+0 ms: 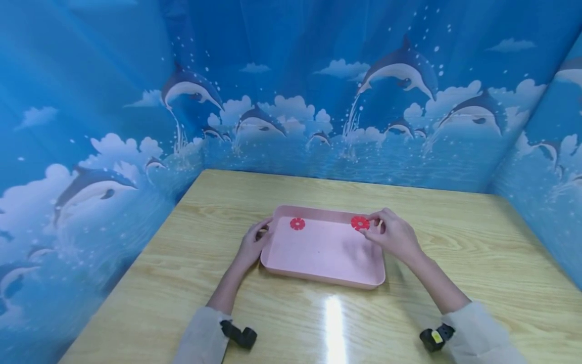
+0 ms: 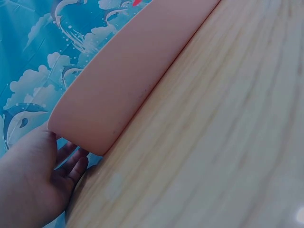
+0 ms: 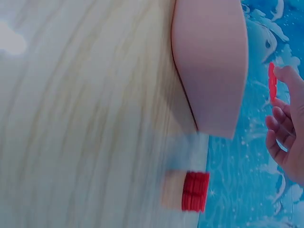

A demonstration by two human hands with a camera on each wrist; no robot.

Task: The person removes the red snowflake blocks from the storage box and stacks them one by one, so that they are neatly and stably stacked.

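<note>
A shallow pink tray (image 1: 318,253) lies on the wooden table. Inside it, near the back left corner, is a red notched plastic disc (image 1: 297,224) with a hole in its middle. My left hand (image 1: 251,246) holds the tray's left side, thumb at the rim and fingers along the outer wall. Over the tray's back right corner, my right hand (image 1: 397,237) pinches another red notched disc (image 1: 360,223) between thumb and index finger. In the right wrist view this disc (image 3: 272,81) is seen edge-on, above the level of the tray rim, while the other fingers curl loosely.
A small red ridged stack (image 3: 195,191) stands on the table beyond the tray's right end in the right wrist view; my right hand hides it from the head view. A blue dolphin-print curtain (image 1: 291,91) encloses the table (image 1: 454,242) at the back and sides.
</note>
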